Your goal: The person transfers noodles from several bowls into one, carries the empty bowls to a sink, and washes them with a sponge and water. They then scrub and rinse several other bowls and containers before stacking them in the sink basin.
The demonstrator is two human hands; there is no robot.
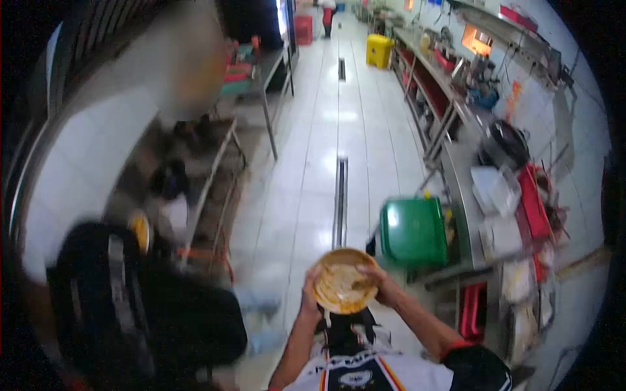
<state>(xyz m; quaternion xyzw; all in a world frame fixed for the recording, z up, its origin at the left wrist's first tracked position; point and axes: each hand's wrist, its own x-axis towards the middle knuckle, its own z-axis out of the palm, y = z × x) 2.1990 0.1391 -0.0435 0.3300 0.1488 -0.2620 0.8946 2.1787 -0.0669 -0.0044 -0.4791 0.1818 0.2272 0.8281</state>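
A round yellowish bowl (pixel 340 281) with orange and whitish residue inside is held in front of the body, above the floor. My left hand (pixel 313 287) is closed round its left rim. On the right rim my right hand (pixel 379 283) grips it, fingers reaching over the edge. The bowl tilts so that its inside faces the camera. Just beyond it, to the right, is a green lidded bin (pixel 413 231).
Steel counters (pixel 460 189) with containers and a red tray (pixel 535 202) line the right. A co-worker in black (pixel 189 319) is close on the left, by a low shelf. Farther off are a yellow bin (pixel 379 51), another person (pixel 327 16) and a floor drain (pixel 341 195).
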